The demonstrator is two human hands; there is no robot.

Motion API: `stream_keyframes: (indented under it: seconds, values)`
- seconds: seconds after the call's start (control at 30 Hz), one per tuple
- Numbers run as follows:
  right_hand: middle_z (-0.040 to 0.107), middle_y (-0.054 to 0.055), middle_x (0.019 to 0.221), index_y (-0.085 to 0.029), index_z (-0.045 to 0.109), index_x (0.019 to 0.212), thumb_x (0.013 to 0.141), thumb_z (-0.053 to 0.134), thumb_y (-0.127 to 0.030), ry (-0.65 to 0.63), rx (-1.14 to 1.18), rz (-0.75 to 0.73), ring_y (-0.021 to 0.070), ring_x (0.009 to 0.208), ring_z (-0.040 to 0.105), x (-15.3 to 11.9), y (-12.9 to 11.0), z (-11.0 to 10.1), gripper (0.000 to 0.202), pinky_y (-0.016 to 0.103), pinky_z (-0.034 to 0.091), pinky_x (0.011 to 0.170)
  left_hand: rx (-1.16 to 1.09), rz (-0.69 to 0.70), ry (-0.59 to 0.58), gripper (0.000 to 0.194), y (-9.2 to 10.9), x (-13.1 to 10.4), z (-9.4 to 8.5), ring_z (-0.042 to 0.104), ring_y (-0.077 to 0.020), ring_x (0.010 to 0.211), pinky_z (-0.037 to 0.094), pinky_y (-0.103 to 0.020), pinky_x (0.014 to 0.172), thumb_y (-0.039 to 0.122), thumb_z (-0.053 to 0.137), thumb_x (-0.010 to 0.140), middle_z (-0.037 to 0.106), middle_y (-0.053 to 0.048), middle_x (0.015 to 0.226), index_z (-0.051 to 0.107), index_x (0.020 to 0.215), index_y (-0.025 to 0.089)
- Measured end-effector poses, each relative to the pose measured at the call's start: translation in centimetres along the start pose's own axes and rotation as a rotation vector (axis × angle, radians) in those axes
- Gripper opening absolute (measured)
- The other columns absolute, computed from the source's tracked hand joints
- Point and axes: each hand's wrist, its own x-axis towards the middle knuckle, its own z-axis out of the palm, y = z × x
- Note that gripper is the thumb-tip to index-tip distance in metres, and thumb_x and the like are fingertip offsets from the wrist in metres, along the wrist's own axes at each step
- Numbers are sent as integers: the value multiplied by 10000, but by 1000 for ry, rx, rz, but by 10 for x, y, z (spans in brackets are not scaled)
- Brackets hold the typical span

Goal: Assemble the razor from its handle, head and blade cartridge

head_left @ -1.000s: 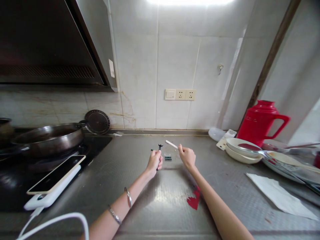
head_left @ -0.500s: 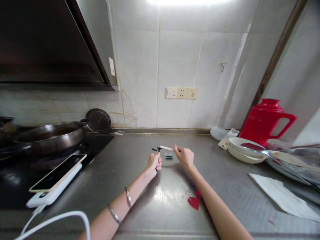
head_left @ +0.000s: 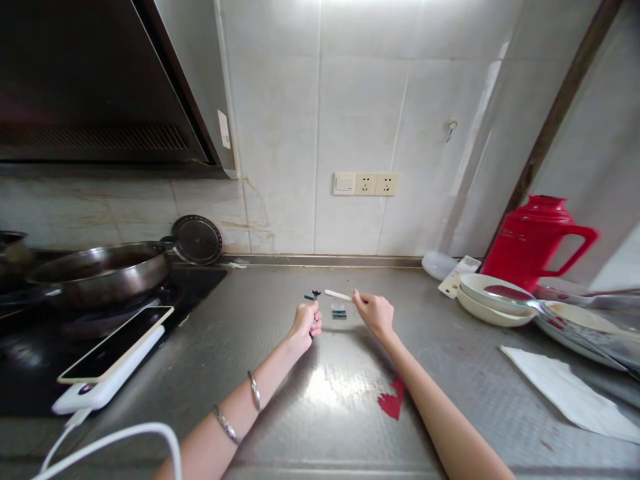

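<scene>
My left hand (head_left: 306, 321) is closed round the handle of a small dark tool (head_left: 316, 295), probably a razor, its head pointing up above my fist. Closed on a thin white stick (head_left: 338, 295), perhaps a brush, is my right hand (head_left: 375, 312); the stick points left toward the dark tool, with a gap between them. On the metal counter between my hands lies a small clear case with dark green strips (head_left: 339, 313). A short dark green piece (head_left: 309, 297) shows just left of the tool's head.
A pan (head_left: 105, 270) stands on the stove at left, with a phone (head_left: 117, 343) on a white device nearby. Bowls (head_left: 493, 300), a red thermos (head_left: 530, 243) and a white napkin (head_left: 565, 387) are at right. A red heart-shaped piece (head_left: 393, 400) lies near my right forearm.
The white stick has moved right, away from the dark tool's head, along with my right hand. My left hand keeps its hold on the tool. The view has shifted slightly.
</scene>
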Motion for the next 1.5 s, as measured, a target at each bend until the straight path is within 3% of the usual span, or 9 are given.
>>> stream_keyframes:
  seconds: [0.2, 0.4, 0.63, 0.83, 1.03, 1.27, 1.5]
  values:
    - [629, 72, 564, -174, 650, 536, 868, 334, -526, 4, 16, -26, 112, 537, 528, 0, -10, 1, 578, 228, 178, 490, 26, 8, -43, 291, -6, -3, 4, 203, -1, 279, 68, -166, 338, 328, 485, 831, 328, 103, 431, 308, 641, 197]
    - [638, 76, 575, -173, 655, 541, 863, 365, -507, -5, 12, 1, 110, 531, 514, 0, 3, -2, 547, 224, 170, 485, -3, 14, -6, 238, 0, -3, 1, 204, -3, 279, 75, -166, 332, 245, 416, 862, 332, 98, 438, 328, 647, 189]
    - [629, 68, 570, -178, 660, 551, 877, 323, -516, -7, 76, -6, 106, 530, 512, 0, -7, 1, 578, 224, 186, 489, 50, 46, -70, 337, -11, -2, 5, 199, 3, 276, 64, -167, 329, 367, 535, 802, 333, 102, 437, 304, 626, 196]
    - [616, 64, 556, -177, 656, 540, 860, 348, -521, -30, 74, 29, 109, 523, 503, 1, 6, 0, 562, 223, 185, 482, -12, 98, -38, 323, -1, 0, 0, 199, 0, 285, 68, -168, 330, 355, 531, 804, 323, 99, 437, 314, 625, 196]
    - [609, 63, 547, -178, 658, 543, 868, 311, -535, -27, 122, 7, 109, 514, 498, 0, -10, 0, 594, 224, 195, 482, 15, 52, -47, 327, -12, -1, 5, 204, -3, 281, 66, -163, 330, 382, 554, 789, 326, 104, 432, 321, 649, 200]
    - [616, 66, 548, -179, 643, 520, 859, 337, -537, -33, 97, 32, 116, 526, 505, 1, 2, -1, 580, 220, 185, 481, -35, 84, -27, 291, -7, -3, 5, 198, -11, 280, 72, -169, 322, 361, 525, 807, 319, 100, 428, 339, 650, 200]
    - [635, 73, 581, -187, 671, 562, 874, 297, -549, -19, 122, -20, 114, 532, 517, 0, -12, 2, 607, 223, 194, 487, -8, 66, -33, 306, -13, -4, 7, 200, -10, 285, 72, -162, 325, 382, 549, 789, 318, 104, 432, 343, 656, 200]
